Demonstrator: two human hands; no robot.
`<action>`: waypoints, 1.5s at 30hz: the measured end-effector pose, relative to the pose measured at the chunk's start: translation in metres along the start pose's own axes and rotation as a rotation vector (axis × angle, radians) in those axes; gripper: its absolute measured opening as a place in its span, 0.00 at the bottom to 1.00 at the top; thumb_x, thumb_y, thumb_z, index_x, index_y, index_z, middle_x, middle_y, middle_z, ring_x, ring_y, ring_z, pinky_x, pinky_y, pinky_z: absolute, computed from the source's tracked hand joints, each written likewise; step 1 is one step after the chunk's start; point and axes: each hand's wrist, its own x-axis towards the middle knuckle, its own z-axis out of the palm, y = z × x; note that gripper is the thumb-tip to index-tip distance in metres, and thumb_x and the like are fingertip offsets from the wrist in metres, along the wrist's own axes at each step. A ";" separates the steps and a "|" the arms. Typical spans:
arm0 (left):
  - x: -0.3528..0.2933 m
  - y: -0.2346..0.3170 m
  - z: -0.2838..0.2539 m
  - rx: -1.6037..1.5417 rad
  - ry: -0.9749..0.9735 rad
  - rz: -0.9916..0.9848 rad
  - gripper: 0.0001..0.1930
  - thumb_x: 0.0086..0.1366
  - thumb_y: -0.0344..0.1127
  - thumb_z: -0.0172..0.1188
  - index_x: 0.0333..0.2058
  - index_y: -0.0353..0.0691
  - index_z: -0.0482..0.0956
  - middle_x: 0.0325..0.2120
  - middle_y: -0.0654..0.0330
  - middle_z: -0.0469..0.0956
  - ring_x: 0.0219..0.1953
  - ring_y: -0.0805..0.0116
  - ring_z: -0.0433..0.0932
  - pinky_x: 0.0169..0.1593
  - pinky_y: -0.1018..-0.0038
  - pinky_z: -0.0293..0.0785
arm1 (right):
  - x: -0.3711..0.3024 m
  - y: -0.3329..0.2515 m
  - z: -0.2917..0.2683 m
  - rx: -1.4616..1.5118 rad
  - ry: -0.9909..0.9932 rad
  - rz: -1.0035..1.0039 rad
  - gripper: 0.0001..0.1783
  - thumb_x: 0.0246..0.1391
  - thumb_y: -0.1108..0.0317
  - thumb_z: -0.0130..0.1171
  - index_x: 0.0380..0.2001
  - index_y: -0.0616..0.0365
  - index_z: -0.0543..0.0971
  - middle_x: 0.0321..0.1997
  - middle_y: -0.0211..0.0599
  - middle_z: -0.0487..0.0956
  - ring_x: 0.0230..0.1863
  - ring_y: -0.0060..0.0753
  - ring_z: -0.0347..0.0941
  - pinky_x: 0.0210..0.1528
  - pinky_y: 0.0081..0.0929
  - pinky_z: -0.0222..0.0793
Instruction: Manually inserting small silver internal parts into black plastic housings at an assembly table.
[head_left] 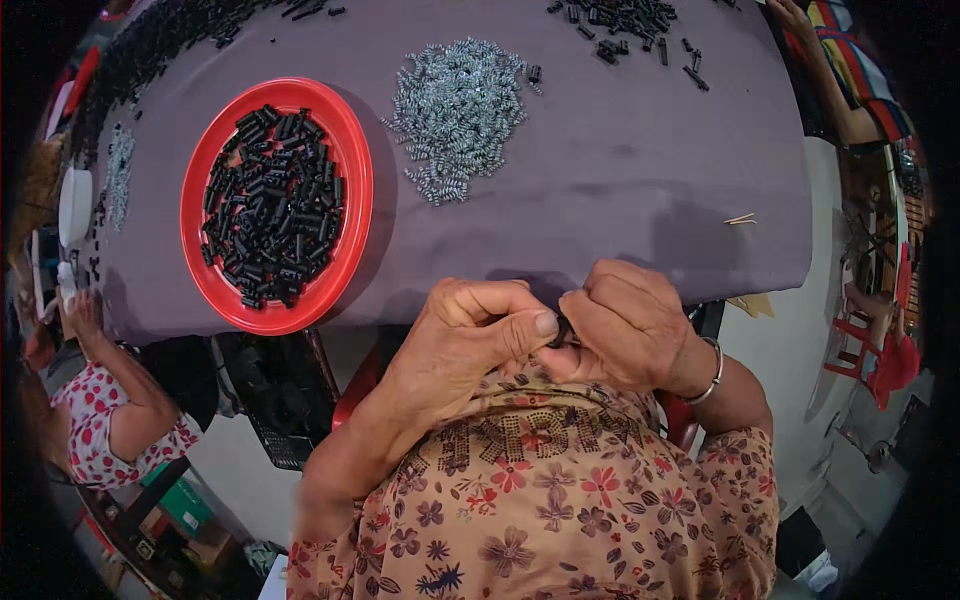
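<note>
Just past the table's near edge, my left hand (462, 335) and my right hand (632, 322) meet in front of my chest. Both are closed, fingertips pinched around a small black plastic piece (557, 338), mostly hidden by the fingers. Its exact shape does not show. Beyond my left hand stands a red oval tray (364, 190), filled with many small black tube-like plastic pieces (272, 200). A heap of small metal coil springs (458, 115) lies on the cloth to the right of the tray.
A grey-purple cloth (600, 200) covers the table. More black pieces (625, 22) lie at the far side. Thin tan sticks (740, 220) rest near the right edge. Other people sit at the left (125, 420) and far right (850, 90). A red chair (880, 365) stands at right.
</note>
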 end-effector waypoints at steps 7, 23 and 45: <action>0.001 0.003 0.003 -0.115 -0.003 -0.076 0.12 0.66 0.36 0.53 0.30 0.33 0.78 0.18 0.67 0.72 0.19 0.85 0.66 0.23 0.87 0.62 | -0.005 0.000 0.004 0.017 0.041 0.037 0.17 0.37 0.64 0.69 0.24 0.65 0.74 0.18 0.34 0.65 0.17 0.32 0.65 0.16 0.25 0.61; 0.009 -0.001 -0.004 0.108 0.162 0.166 0.19 0.67 0.42 0.49 0.24 0.33 0.78 0.14 0.68 0.68 0.18 0.82 0.62 0.24 0.84 0.58 | -0.003 -0.003 -0.008 0.016 0.236 -0.063 0.23 0.39 0.65 0.70 0.32 0.69 0.71 0.20 0.34 0.66 0.18 0.33 0.67 0.16 0.25 0.64; 0.010 -0.006 -0.005 -0.069 0.192 0.056 0.09 0.68 0.36 0.44 0.40 0.38 0.68 0.23 0.66 0.69 0.22 0.78 0.69 0.24 0.82 0.64 | 0.105 0.000 0.053 0.405 0.130 0.296 0.22 0.44 0.71 0.66 0.45 0.61 0.73 0.28 0.33 0.73 0.24 0.19 0.69 0.25 0.17 0.67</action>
